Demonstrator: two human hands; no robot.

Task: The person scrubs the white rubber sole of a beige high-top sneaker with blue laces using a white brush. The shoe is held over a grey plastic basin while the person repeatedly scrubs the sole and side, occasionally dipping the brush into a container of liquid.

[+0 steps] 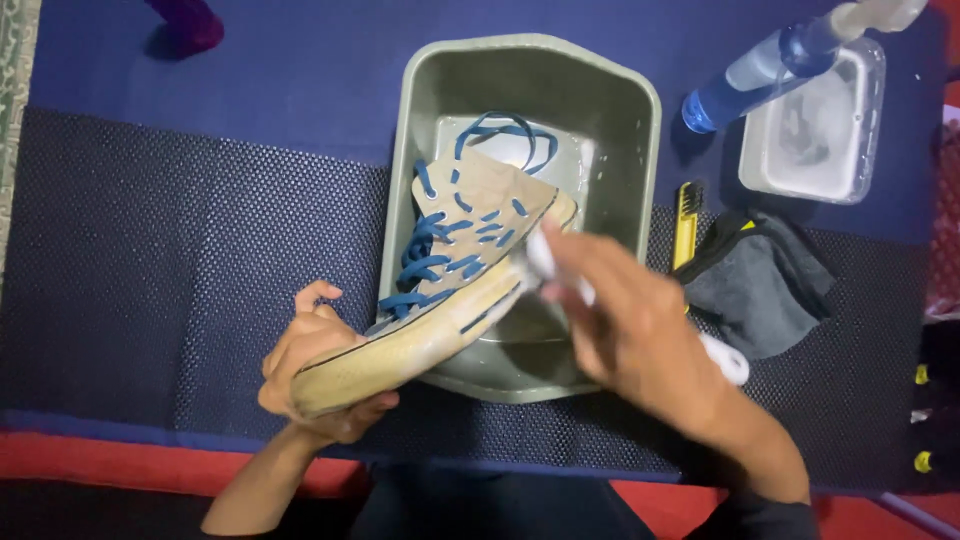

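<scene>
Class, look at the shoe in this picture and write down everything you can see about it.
The shoe is a tan high-top of canvas-like cloth with blue laces and a pale, wet-looking rubber sole. It is tilted on its side over the grey-green basin, toe toward the person. The left hand grips the toe end from beneath; the right hand presses a blurred white object, perhaps a brush, against the sole edge near the heel.

The left hand (318, 365) sits near and left, palm up, fingers curled in a closed grip, thumb raised on the far side; its bare forearm runs down to the near edge; the right hand (625, 320), blurred, reaches leftward, fingers pinched shut, its forearm slanting in from the near right.
</scene>
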